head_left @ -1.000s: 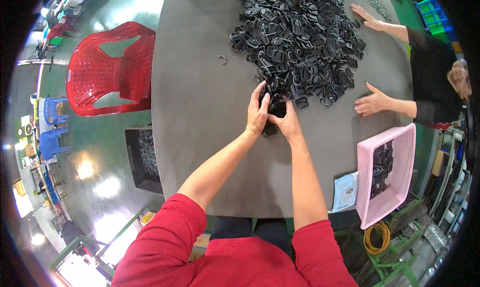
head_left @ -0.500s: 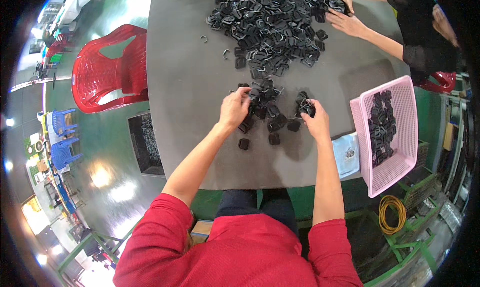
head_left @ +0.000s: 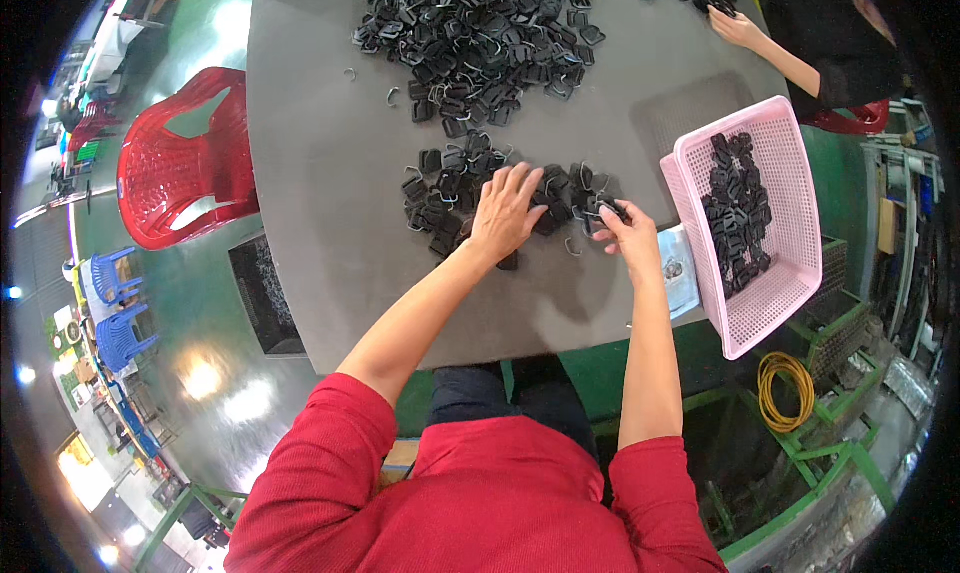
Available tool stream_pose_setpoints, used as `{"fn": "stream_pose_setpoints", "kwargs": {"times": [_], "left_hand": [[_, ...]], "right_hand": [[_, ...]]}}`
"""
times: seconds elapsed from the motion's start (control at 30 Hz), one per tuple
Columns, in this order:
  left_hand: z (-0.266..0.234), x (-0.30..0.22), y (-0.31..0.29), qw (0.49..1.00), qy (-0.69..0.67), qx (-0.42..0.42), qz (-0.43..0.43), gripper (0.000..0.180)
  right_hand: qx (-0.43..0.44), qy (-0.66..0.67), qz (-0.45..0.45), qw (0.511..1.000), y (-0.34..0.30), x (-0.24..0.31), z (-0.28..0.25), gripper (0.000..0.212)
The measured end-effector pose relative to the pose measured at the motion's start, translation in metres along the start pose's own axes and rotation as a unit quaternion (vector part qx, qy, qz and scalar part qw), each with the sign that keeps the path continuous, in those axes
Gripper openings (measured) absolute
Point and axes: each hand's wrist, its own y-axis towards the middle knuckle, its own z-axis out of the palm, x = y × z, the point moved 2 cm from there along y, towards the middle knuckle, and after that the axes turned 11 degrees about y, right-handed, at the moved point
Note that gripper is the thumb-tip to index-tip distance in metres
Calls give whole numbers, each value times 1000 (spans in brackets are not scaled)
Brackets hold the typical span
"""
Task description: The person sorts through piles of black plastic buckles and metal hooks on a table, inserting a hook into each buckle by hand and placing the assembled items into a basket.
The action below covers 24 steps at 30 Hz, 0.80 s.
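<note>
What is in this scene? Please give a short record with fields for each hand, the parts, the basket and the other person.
left hand: flat on the small cluster of black parts
right hand: pinching one black part
large pile: far side of the grey table
pink basket: at the table's right edge, holds black parts
co-worker's hand: on the table, far right
red chair: left of the table

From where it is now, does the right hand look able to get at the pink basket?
Probably yes. The right hand, pinching a small black part, sits just left of the pink basket with only bare table between them.
</note>
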Motion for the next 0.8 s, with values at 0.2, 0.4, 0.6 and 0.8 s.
{"fn": "stream_pose_setpoints", "kwargs": {"times": [0.2, 0.4, 0.6, 0.8], "left_hand": [[28, -12, 43, 998, 29, 55, 20, 49], [2, 29, 78, 889, -328, 197, -252, 33], [-22, 43, 60, 943, -252, 167, -140, 41], [-36, 89, 42, 983, -16, 15, -184, 44]], "right_hand": [[-1, 43, 7, 999, 2, -10, -12, 28], [-38, -96, -68, 992, 29, -33, -23, 26], [-82, -290, -186, 935, 53, 1, 36, 21], [-76, -288, -210, 931, 65, 6, 64, 17]]}}
